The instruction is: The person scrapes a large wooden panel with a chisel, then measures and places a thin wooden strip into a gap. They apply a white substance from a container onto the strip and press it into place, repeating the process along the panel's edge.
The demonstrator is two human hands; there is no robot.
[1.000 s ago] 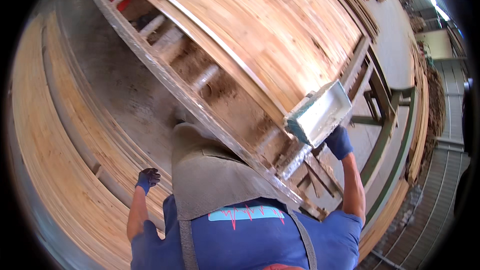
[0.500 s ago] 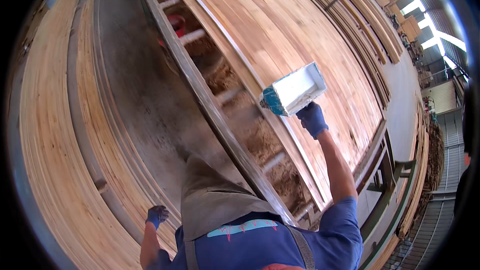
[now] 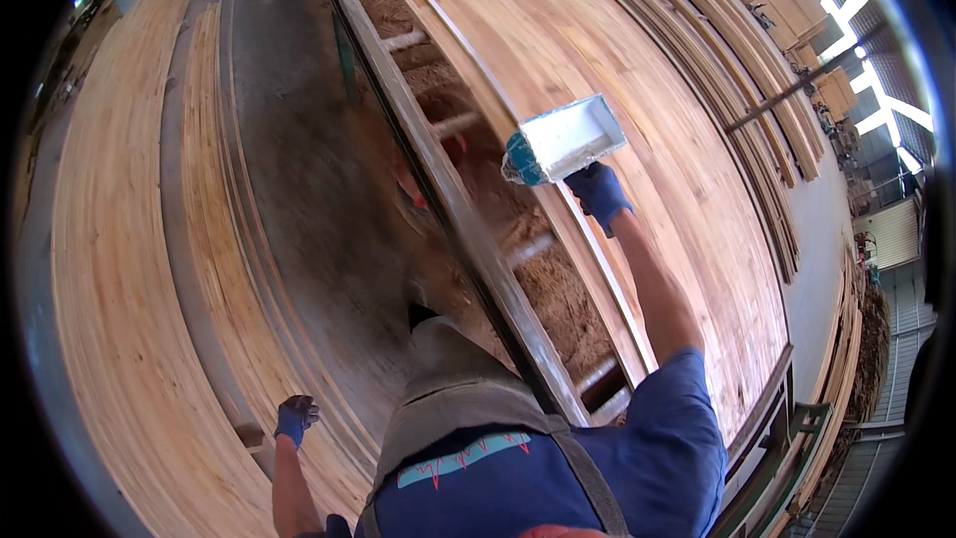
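White rectangular tray (image 3: 565,136) with a teal end is pinched at its near edge by the gloved right hand (image 3: 597,189), raised above the long wooden panel (image 3: 617,70), its long axis lying across the boards, while the left hand (image 3: 296,416) hangs low, loosely curled, holding nothing.

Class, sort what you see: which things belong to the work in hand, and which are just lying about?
In the work:
right hand, gloved
white tray-like applicator it holds
wide wooden panel beneath it

Lying about:
stacked boards on the left
left hand, hanging free
planks far right
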